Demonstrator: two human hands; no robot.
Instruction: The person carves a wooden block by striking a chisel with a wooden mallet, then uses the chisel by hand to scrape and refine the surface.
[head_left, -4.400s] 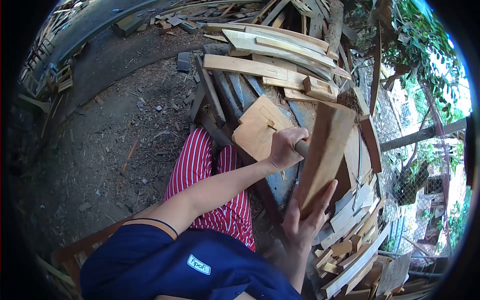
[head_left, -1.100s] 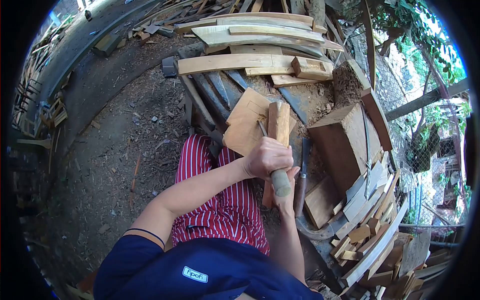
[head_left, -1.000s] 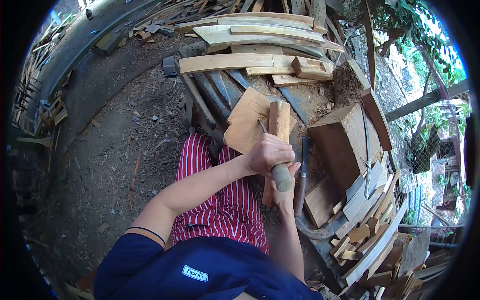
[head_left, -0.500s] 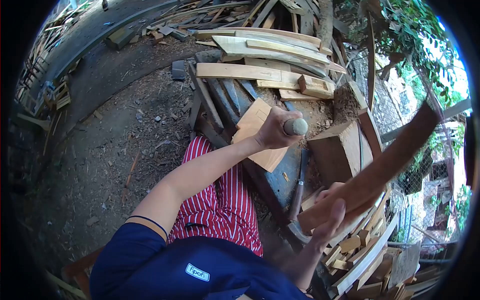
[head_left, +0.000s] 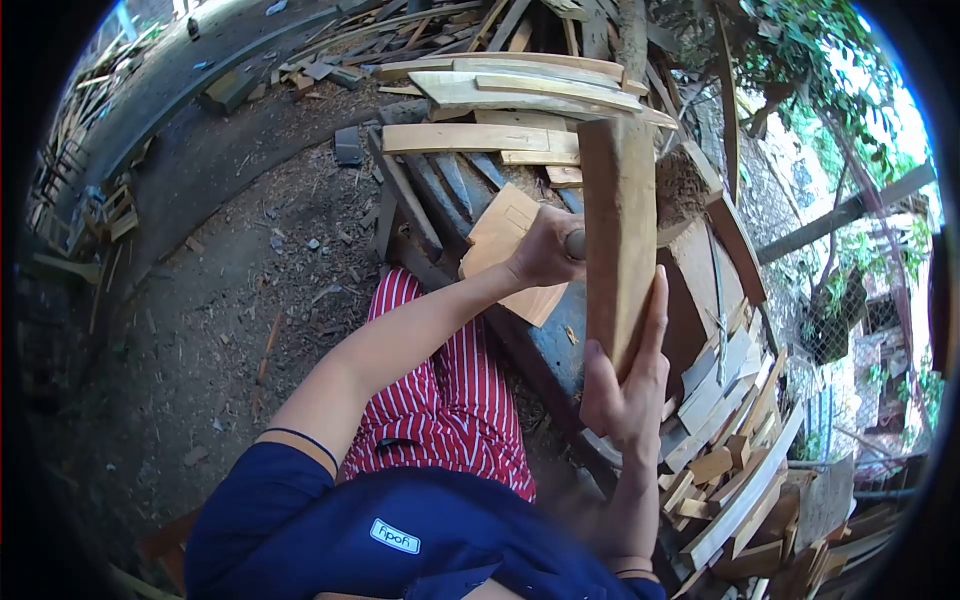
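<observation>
My left hand point(head_left: 548, 250) is wrapped round an upright tool handle point(head_left: 575, 243) with a rounded butt end; its lower part is hidden. Below that hand lies a flat wooden board point(head_left: 497, 232) with a rectangle marked on it, resting on a dark bench point(head_left: 558, 350). My right hand point(head_left: 632, 400) grips the near end of a thick wooden bar point(head_left: 618, 230), thumb on one side and fingers on the other. The bar rises in front of the camera and overlaps the handle's right edge in this view.
Long curved planks point(head_left: 530, 90) are stacked across the far end of the bench. A large wood block point(head_left: 690, 290) stands on the right, near a heap of offcuts point(head_left: 725, 465). Wood chips litter the ground point(head_left: 270, 270) at left, and a wire fence point(head_left: 835, 330) runs along the right.
My right hand has swung the wooden bar leftward from the right side, bringing it upright beside my left hand. It now covers the bladed tool on the bench. The left hand stays nearly in place.
</observation>
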